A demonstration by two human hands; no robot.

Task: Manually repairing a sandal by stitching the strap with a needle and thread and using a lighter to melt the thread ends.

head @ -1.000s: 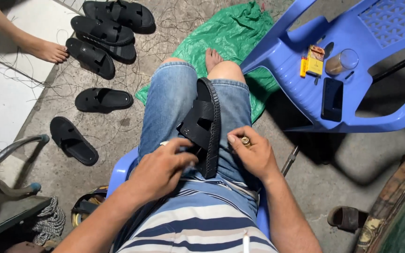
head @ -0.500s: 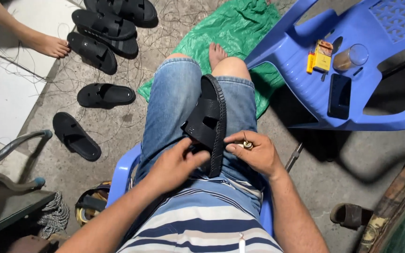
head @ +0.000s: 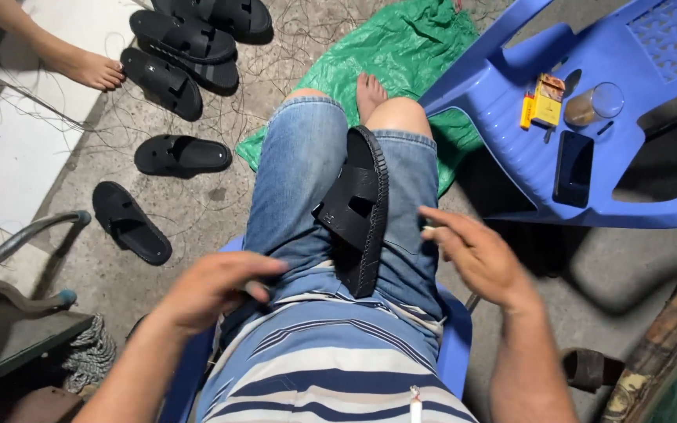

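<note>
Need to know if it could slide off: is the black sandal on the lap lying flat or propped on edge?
On edge: the black sandal stands on its side between the thighs, its strap facing left. Neither hand holds it.

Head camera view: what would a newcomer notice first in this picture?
First, the black sandal lying on edge between the seated person's thighs, with the left hand resting on the left thigh and the right hand lifted just right of it, neither holding it. Next, more black sandals lie scattered on the floor at upper left, and a blue plastic chair stands at right.
</note>
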